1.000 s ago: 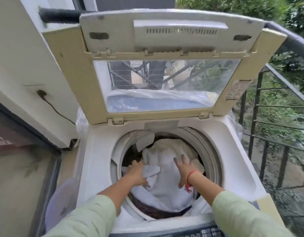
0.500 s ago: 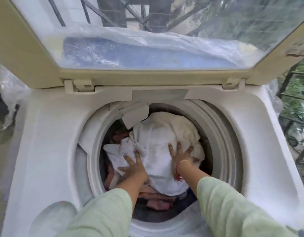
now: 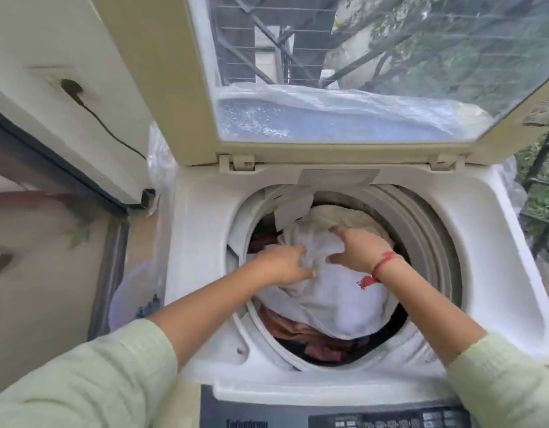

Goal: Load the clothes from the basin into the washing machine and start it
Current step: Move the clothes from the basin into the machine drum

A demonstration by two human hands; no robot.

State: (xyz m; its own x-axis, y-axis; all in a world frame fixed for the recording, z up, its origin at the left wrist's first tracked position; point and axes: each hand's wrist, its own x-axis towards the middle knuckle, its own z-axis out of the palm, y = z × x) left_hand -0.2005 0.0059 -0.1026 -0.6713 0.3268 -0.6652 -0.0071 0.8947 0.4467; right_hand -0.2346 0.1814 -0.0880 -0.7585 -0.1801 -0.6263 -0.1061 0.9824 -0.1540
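Both hands are down in the drum of the washer, whose lid stands up at the back. The left hand is clenched on the white cloth: its fingers curl in and bunch a fold of it near the middle of the opening. The right hand lies just beside it on the same cloth, thumb and fingers spread wide and arched over the heap, the palm down on the fabric. It looks to be pressing rather than gripping, since nothing is gathered between its fingers. A red thread circles that wrist.

The white cloth sits on top of the load and fills most of the drum's mouth, rising close to the rim at the far side. Under it, at the near and left edges, pink and brown clothes show. The control panel runs along the near edge, below the pale green sleeves.
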